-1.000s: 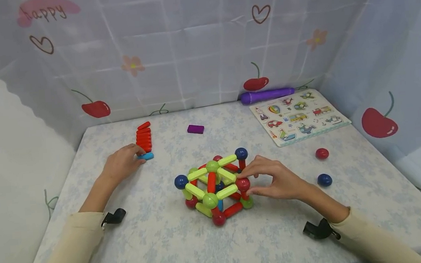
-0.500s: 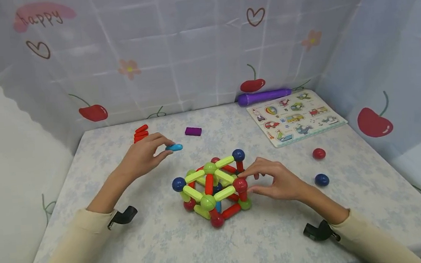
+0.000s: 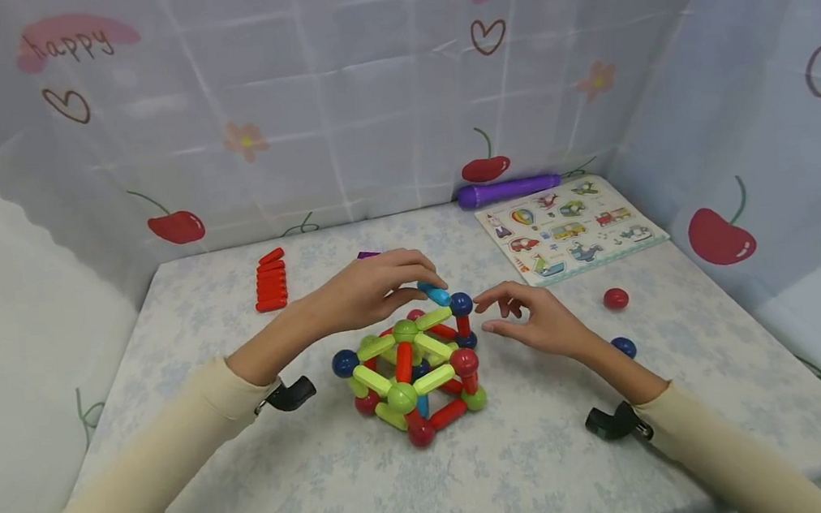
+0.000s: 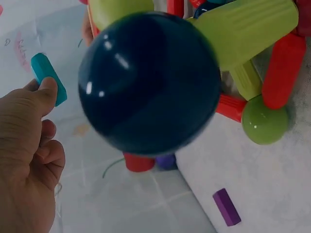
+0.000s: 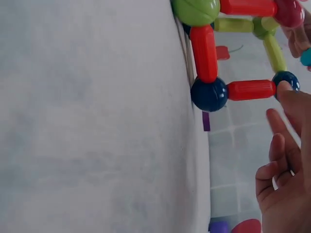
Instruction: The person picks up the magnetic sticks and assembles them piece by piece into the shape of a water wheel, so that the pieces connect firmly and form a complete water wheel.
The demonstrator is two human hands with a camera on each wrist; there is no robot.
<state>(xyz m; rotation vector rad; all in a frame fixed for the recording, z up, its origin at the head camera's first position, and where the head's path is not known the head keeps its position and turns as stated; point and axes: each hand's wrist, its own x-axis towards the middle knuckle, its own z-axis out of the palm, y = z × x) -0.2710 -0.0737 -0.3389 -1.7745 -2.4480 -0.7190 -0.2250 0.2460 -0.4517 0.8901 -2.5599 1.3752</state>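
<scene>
A lattice of magnetic rods and balls (image 3: 433, 379) in lime, red and navy stands mid-table. My left hand (image 3: 373, 291) pinches a light-blue magnetic rod (image 3: 434, 293) between thumb and fingers, over the lattice's back right corner. The rod's end points at the navy ball (image 3: 462, 304) at that top corner. On the ball's other side is my right hand (image 3: 536, 319), its fingers loosely bent and holding nothing. Its index fingertip is close beside the ball; the right wrist view shows the thumb (image 5: 285, 90) overlapping that ball. A large navy ball (image 4: 149, 83) fills the middle of the left wrist view.
Red rods (image 3: 270, 285) lie in a column at the back left. A purple block (image 3: 368, 254) sits partly behind the left hand. A picture board (image 3: 573, 230) and a purple stick (image 3: 507, 192) lie back right. Loose red (image 3: 615, 298) and navy (image 3: 624, 347) balls lie to the right.
My left hand has lifted the light-blue rod from the red rods' column and carried it right, over the lattice. My right hand has moved from the red ball up to the navy corner ball.
</scene>
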